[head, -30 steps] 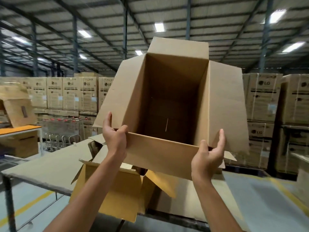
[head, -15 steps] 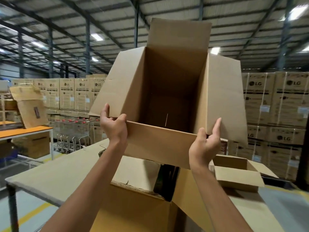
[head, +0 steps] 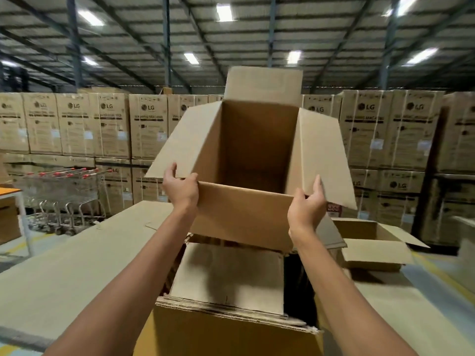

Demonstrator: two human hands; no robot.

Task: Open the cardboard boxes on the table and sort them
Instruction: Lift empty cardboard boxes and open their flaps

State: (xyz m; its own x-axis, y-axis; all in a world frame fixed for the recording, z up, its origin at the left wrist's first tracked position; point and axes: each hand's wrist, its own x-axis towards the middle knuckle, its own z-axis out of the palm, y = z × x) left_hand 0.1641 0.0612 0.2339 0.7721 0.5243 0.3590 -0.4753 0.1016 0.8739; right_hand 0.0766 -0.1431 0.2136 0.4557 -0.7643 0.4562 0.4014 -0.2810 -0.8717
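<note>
An empty open cardboard box (head: pixel 246 217) is held up in the air, its mouth tilted toward me and all flaps spread. My left hand (head: pixel 181 188) grips the near left corner of its rim. My right hand (head: pixel 307 205) grips the near right corner. Directly below it stands a large open box (head: pixel 226 332) with flattened cardboard sheets (head: pixel 228 273) stacked upright inside. A small open box (head: pixel 372 242) sits on the table to the right.
The cardboard-covered table (head: pixel 77 265) stretches to the left and ahead. Shopping trolleys (head: pixel 61 191) stand behind its far left corner. Walls of stacked LG cartons (head: pixel 385 129) fill the background. An orange-topped table (head: pixel 10 194) is at the left edge.
The held box has moved away from me and a little lower, over the large box. My view has tipped down, so more of the large box's contents show.
</note>
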